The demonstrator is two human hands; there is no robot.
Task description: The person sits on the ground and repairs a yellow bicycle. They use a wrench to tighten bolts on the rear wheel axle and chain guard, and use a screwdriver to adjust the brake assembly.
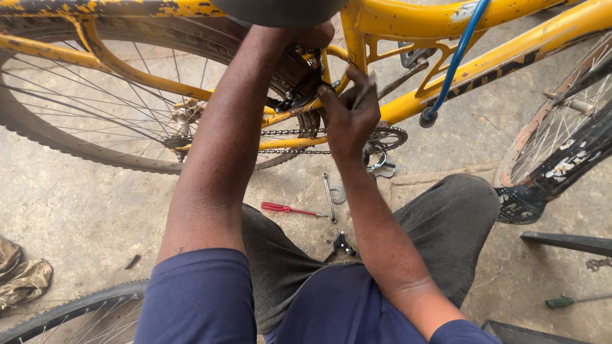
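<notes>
A worn yellow bicycle frame (446,70) stands in front of me with its rear wheel (83,121) at the left. My left hand (312,37) reaches up under the dark saddle and grips the black rear brake arm (299,86). My right hand (349,111) is at the same brake, fingers curled around a small tool or part that I cannot make out. The chain (287,134) and chainring (386,137) show just below my hands.
On the concrete floor lie a red-handled screwdriver (290,209), a spanner (329,197), a small black part (342,244), a green-handled screwdriver (564,301) and a rag (22,277). A blue cable (456,60) hangs at right. Other wheels sit at right (561,134) and bottom left (76,315).
</notes>
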